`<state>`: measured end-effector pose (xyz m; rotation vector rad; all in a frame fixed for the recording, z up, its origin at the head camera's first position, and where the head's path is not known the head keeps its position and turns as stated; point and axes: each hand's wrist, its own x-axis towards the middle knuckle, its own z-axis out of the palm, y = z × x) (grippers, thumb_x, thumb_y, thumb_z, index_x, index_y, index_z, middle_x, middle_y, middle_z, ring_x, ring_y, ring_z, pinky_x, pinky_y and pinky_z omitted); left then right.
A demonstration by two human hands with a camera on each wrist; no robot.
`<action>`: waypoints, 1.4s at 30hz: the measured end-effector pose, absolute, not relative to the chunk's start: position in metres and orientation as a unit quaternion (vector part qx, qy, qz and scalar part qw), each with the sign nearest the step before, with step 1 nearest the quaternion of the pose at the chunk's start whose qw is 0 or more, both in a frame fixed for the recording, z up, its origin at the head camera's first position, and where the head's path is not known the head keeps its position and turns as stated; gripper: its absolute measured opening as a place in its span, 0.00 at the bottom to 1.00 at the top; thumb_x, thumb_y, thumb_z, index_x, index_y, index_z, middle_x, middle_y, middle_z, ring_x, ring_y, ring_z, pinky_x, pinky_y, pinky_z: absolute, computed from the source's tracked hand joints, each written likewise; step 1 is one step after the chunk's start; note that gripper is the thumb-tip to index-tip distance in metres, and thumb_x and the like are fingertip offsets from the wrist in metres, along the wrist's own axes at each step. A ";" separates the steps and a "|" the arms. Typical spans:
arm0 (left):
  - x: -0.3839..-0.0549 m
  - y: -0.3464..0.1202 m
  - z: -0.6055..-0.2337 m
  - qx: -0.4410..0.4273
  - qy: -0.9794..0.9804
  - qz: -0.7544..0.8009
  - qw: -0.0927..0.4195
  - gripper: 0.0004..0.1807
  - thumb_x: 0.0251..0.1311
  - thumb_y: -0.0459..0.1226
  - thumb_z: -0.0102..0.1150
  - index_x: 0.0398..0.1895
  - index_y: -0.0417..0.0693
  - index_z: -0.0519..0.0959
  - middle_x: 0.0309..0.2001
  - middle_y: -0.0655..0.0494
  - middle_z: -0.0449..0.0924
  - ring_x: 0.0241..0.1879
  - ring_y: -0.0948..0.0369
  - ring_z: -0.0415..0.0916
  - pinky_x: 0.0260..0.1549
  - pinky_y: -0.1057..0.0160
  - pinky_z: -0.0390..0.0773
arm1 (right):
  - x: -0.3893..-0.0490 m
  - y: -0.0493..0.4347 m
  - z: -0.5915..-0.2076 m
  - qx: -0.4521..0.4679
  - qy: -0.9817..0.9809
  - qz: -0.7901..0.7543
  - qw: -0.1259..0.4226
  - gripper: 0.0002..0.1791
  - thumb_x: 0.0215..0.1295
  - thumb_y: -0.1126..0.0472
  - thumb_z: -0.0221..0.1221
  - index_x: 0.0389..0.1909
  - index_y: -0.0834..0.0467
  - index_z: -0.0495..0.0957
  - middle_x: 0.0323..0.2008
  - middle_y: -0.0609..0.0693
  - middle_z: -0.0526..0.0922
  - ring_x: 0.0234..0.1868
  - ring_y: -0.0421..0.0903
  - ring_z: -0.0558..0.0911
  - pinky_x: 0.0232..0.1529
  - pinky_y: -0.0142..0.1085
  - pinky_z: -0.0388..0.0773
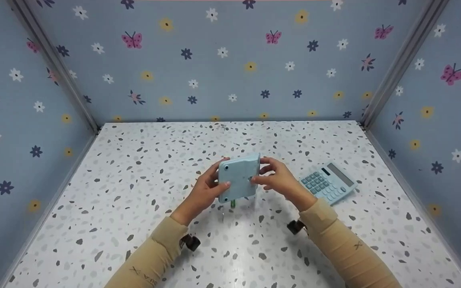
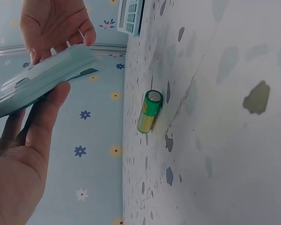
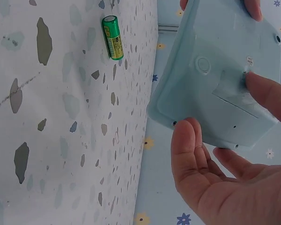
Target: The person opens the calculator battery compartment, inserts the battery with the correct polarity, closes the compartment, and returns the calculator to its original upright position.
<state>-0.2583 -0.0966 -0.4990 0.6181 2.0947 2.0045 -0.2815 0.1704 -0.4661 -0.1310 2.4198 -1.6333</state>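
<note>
A light blue calculator (image 1: 238, 172) is held up above the table, its back turned towards the head camera. My left hand (image 1: 206, 186) grips its left side, thumb on the back and fingers behind. At the opposite side my right hand (image 1: 280, 178) pinches it, with the thumb (image 3: 267, 91) pressing by the edge of the battery cover (image 3: 236, 96). The cover looks in place. A green and yellow battery (image 2: 150, 111) lies on the table below the calculator; in the head view only its end shows.
A second light blue calculator (image 1: 330, 182) lies face up on the table, partly behind my right wrist. The speckled white table (image 1: 134, 160) is bounded by blue flowered walls (image 1: 230, 60) at the back and both sides.
</note>
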 end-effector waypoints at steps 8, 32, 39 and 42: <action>-0.257 -0.099 -0.498 0.248 0.704 0.658 0.102 0.39 0.80 0.37 0.60 0.89 0.52 0.56 0.78 0.36 0.70 0.72 0.38 0.76 0.69 0.36 0.79 | -0.280 0.174 -0.466 -0.066 0.807 -0.575 0.117 0.45 0.67 0.55 0.75 0.81 0.58 0.65 0.67 0.65 0.78 0.53 0.55 0.87 0.45 0.42 0.89; -0.261 -0.102 -0.497 0.153 0.641 0.738 0.146 0.25 0.85 0.44 0.51 0.72 0.33 0.76 0.70 0.38 0.80 0.68 0.48 0.81 0.69 0.48 0.82 | -0.282 0.181 -0.473 -0.062 0.770 -0.633 0.045 0.41 0.66 0.64 0.76 0.77 0.58 0.68 0.62 0.64 0.79 0.46 0.48 0.86 0.49 0.44 0.91; -0.262 -0.103 -0.498 0.171 0.611 0.755 0.164 0.22 0.85 0.41 0.52 0.71 0.36 0.78 0.70 0.40 0.80 0.70 0.47 0.80 0.69 0.45 0.81 | -0.282 0.183 -0.475 -0.083 0.763 -0.641 0.021 0.43 0.64 0.65 0.77 0.77 0.57 0.68 0.63 0.62 0.80 0.47 0.46 0.86 0.49 0.37 0.87; -0.261 -0.103 -0.498 0.179 0.609 0.756 0.157 0.21 0.84 0.39 0.54 0.69 0.36 0.79 0.70 0.39 0.81 0.70 0.46 0.80 0.69 0.43 0.81 | -0.282 0.183 -0.476 -0.090 0.757 -0.647 0.016 0.43 0.64 0.66 0.77 0.78 0.55 0.68 0.65 0.60 0.80 0.49 0.47 0.86 0.51 0.36 0.86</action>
